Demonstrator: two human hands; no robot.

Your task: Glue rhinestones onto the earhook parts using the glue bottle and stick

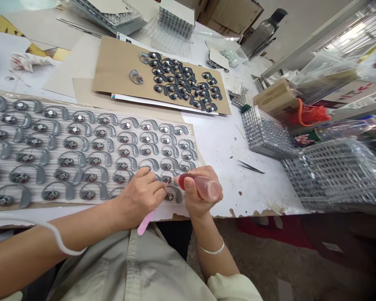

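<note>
My left hand (144, 190) is closed around a slim pink-handled tool (146, 223); its flat rounded end sticks out below the palm, and its exact kind is hard to make out. In my right hand (203, 196) is a reddish translucent squeeze bottle (202, 187), tilted with its nozzle end towards the left hand. Both hands meet over one grey ear-hook earphone part (168, 179) near the front right of a ribbed foam sheet (111, 192). Rows of similar grey hooked parts with exposed round electronics lie on that sheet, some partly hidden by my left hand.
Behind the sheet, a brown cardboard sheet (122, 62) carries many darker ear-hook parts (172, 79). Black tweezers (250, 166) lie to the right on the white table. Plastic-wrapped trays (266, 131) and an orange-red bundle (310, 113) crowd the right side. A dark bottle (265, 31) stands at the back.
</note>
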